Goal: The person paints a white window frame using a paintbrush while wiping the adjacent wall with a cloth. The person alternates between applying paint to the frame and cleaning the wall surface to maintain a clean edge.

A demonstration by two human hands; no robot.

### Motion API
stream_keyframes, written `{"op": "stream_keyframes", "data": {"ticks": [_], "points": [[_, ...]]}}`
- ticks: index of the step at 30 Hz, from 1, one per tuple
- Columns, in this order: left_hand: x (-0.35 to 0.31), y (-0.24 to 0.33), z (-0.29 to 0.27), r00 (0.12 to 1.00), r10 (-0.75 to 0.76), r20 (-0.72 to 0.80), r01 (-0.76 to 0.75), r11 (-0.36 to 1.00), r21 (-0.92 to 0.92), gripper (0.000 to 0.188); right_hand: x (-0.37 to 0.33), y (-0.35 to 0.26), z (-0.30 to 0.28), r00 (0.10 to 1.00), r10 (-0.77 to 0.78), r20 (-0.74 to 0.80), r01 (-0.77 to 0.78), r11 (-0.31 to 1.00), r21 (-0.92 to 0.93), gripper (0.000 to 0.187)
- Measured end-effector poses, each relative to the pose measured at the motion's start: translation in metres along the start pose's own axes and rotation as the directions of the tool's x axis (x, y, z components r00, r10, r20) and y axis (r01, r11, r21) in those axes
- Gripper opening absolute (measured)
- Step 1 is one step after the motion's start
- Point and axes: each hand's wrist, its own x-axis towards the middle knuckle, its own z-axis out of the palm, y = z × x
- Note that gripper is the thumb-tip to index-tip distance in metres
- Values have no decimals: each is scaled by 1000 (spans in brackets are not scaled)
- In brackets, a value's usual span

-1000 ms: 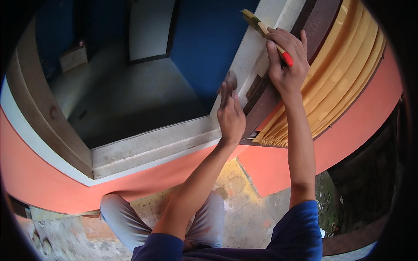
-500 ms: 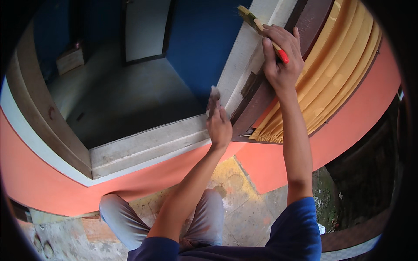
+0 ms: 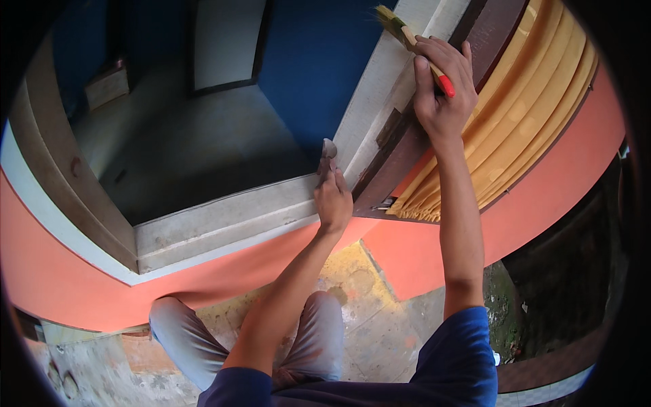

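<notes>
My right hand (image 3: 447, 91) is wrapped round a paintbrush (image 3: 409, 35). It has a wooden handle with a red tip, and its pale bristles point up and left beside the whitish window frame (image 3: 369, 102). The hand is raised by the dark brown frame part on the right. My left hand (image 3: 333, 200) is closed on a small grey piece (image 3: 329, 148), perhaps folded sandpaper; its exact kind is hard to make out. That hand is at the lower right inner corner of the frame, where sill and upright meet, with the piece against the upright's inner edge.
Through the opening lie a dim room floor (image 3: 196, 149), a blue wall (image 3: 308, 74) and a pale box (image 3: 107, 87). A yellow curtain (image 3: 505, 129) hangs at right. Below the sill runs an orange wall (image 3: 224, 263); my knees are near it above the stained ground (image 3: 380, 339).
My left hand has shifted slightly left with the grey piece, which shows at a different angle. My right hand and the paintbrush stay nearly in place; the whole view has moved slightly.
</notes>
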Motion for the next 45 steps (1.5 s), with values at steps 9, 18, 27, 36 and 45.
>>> {"op": "stream_keyframes", "data": {"ticks": [9,18,27,36,45], "points": [[22,-5,14,978,203,-45,-196,971,136,49,2,0,2,999,-14,-29,14,1000,19,12],[21,10,21,986,137,-90,-127,987,101,25,-3,4,-1,1000,-5,-19,5,1000,16,12],[-18,-17,8,973,229,-31,-220,960,174,38,-2,2,4,1000,-11,-11,11,1000,25,12],[7,-18,7,995,93,-26,-92,995,44,48,0,-3,5,1000,-25,-1,25,1000,7,13],[6,-30,10,1000,-22,-12,23,996,85,45,-1,-2,4,1000,-24,-15,24,1000,18,12]]}}
